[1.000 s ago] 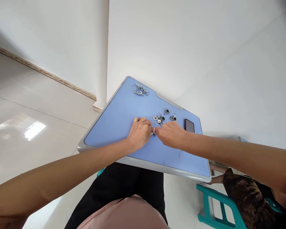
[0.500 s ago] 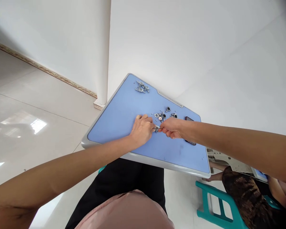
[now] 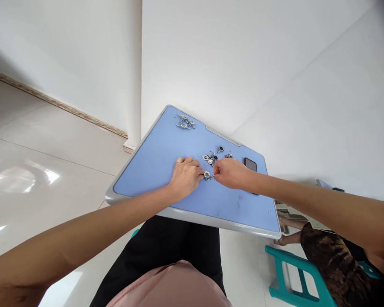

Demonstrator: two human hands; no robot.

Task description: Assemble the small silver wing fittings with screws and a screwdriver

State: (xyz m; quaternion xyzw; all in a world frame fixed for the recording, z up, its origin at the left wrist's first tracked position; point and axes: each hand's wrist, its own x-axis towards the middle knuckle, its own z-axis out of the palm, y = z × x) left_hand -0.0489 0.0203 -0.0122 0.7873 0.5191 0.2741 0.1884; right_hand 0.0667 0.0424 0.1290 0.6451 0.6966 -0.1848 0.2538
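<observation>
A small silver metal fitting with thin arms (image 3: 207, 175) is between my two hands, just above or on the blue tabletop. My left hand (image 3: 187, 177) pinches its left side between thumb and finger. My right hand (image 3: 230, 172) is closed at its right side, fingertips at a thin arm of the fitting; whether it grips anything else is hidden. Just beyond lies a loose cluster of metal parts (image 3: 210, 161), some with dark round centres. Another round part (image 3: 220, 149) lies further back, and more parts (image 3: 228, 156) show behind my right hand.
A group of silver fittings (image 3: 185, 123) lies at the table's far left corner. A dark phone (image 3: 251, 164) rests partly under my right forearm. The blue table (image 3: 156, 162) stands against a white wall. At the right are a green stool (image 3: 301, 277) and a seated person (image 3: 326, 256).
My right hand has turned, its fingers now pointing more downward at the fitting. The left hand keeps its pinch. The whole view has shifted slightly, showing more of the phone.
</observation>
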